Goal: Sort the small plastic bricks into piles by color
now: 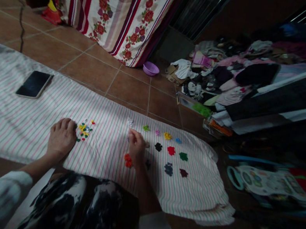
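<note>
My left hand (62, 137) lies palm down on the striped cloth (106, 142), fingers flat and holding nothing. Just right of it is a mixed heap of small coloured pieces (85, 130), mostly yellow and green with some red and white. My right hand (136, 147) is closed in a pinch just below the white pieces (130, 122); whatever is between its fingertips is too small to make out. Orange pieces (128, 160) lie beside its wrist. Sorted by colour, piles stretch to the right, among them yellow (167, 136), black (158, 147), red (170, 150) and dark green (184, 156). My right hand and forearm partly hide some piles.
A phone (34, 84) rests on the cloth at left. Beyond the cloth's far edge are a tiled floor (128, 88), a purple basin (150, 68), a floral curtain (106, 7) and a broom (52, 12). Heaped clothes (223, 67) fill the back right.
</note>
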`<move>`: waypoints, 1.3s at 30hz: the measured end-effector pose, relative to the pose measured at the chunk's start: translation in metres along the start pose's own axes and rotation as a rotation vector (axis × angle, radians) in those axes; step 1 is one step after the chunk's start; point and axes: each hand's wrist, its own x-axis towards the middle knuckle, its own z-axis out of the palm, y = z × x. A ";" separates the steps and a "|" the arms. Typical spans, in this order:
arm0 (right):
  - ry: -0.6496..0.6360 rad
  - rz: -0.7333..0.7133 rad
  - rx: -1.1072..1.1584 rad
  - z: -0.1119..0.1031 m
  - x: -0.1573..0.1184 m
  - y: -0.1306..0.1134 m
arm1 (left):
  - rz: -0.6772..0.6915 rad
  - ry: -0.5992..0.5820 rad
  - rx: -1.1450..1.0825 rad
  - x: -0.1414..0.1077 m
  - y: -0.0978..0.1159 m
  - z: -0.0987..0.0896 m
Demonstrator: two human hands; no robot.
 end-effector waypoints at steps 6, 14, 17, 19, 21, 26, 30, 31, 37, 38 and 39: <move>-0.340 -0.043 0.038 0.069 -0.025 -0.045 | -0.005 0.006 -0.055 0.000 0.001 -0.001; -0.474 -0.056 -0.102 0.115 -0.023 -0.072 | 0.008 0.041 -0.049 0.000 0.000 0.000; -0.446 -0.035 -0.165 0.123 -0.027 -0.076 | 0.010 0.035 -0.044 0.000 0.001 -0.002; -0.425 -0.031 -0.191 0.125 -0.030 -0.076 | 0.001 0.025 -0.054 0.000 0.001 -0.003; -0.415 -0.035 -0.194 0.126 -0.031 -0.075 | 0.001 0.029 -0.077 0.000 0.000 -0.001; -0.350 -0.061 -0.135 0.129 -0.030 -0.069 | 0.092 0.136 -0.167 0.001 -0.013 0.016; -0.259 -0.065 -0.116 0.135 -0.030 -0.063 | 0.289 0.220 -0.158 0.002 -0.030 0.031; -0.248 -0.059 -0.111 0.136 -0.030 -0.062 | 0.355 0.219 -0.143 0.001 -0.034 0.034; -0.241 0.001 -0.084 0.140 -0.029 -0.058 | 0.407 0.148 -0.097 -0.020 -0.052 0.045; -0.241 0.008 -0.082 0.141 -0.029 -0.057 | 0.367 0.139 -0.090 -0.024 -0.052 0.046; -0.243 0.014 -0.080 0.141 -0.029 -0.057 | 0.342 0.124 -0.087 -0.026 -0.051 0.047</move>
